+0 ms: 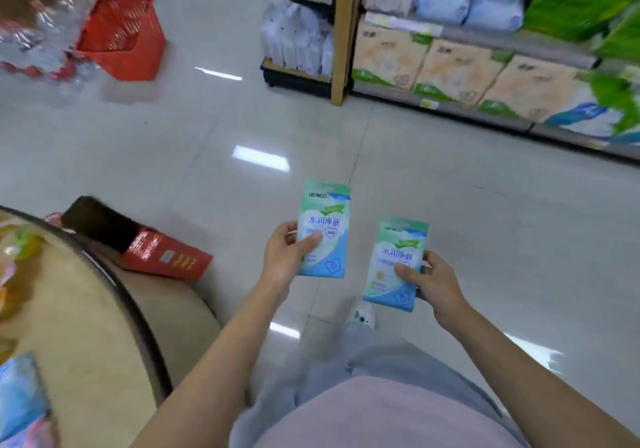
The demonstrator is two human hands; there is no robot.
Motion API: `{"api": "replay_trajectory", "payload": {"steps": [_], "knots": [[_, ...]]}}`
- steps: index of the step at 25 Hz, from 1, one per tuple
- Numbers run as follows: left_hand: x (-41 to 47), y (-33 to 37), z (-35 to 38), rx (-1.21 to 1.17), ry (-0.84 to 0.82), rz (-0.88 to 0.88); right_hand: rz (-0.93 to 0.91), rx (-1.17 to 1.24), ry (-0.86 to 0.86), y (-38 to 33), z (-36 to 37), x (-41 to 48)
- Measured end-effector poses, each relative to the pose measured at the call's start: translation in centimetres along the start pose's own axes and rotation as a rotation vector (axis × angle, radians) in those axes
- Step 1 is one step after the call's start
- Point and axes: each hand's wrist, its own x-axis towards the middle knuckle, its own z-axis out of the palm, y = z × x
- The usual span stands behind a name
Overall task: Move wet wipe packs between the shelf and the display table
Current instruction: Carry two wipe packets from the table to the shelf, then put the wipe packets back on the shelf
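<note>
- Two wet wipe packs, the higher pack [325, 228] and the lower pack [396, 260], are hanging upright over the tiled floor [207, 129].
- Your left hand [284, 257] is pinching the higher pack, thumb on its face, fingers curling behind.
- Your right hand [434, 283] is gripping the lower pack the same way.
- The round tabletop [86, 309] is sitting at your left, while the shelf [485, 110] is standing ahead on your right.

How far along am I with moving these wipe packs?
Done: one wet wipe pack gripped in the left hand, a second pack in the right hand. In hand: both held above the floor between display table and shelf. Left: setting them down.
</note>
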Motion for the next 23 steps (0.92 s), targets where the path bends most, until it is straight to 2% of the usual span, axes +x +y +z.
{"api": "replay_trajectory", "payload": {"steps": [6,11,19,23], "knots": [[5.6,4.6,10.9,0.032,-0.090,-0.022,-0.176,0.093,0.084,-11.3,-6.3,7.6],[12.6,11.4,18.7,0.034,-0.208,0.040,-0.276,0.213,0.156,-18.8,-9.8,13.5],[24.8,29.4,33.3,0.031,-0.452,0.242,-0.487,0.407,0.328,-35.5,-15.2,22.3],[27.8,36.3,40.5,0.017,-0.556,0.345,-0.594,0.478,0.386,-41.6,-18.6,25.0]]}}
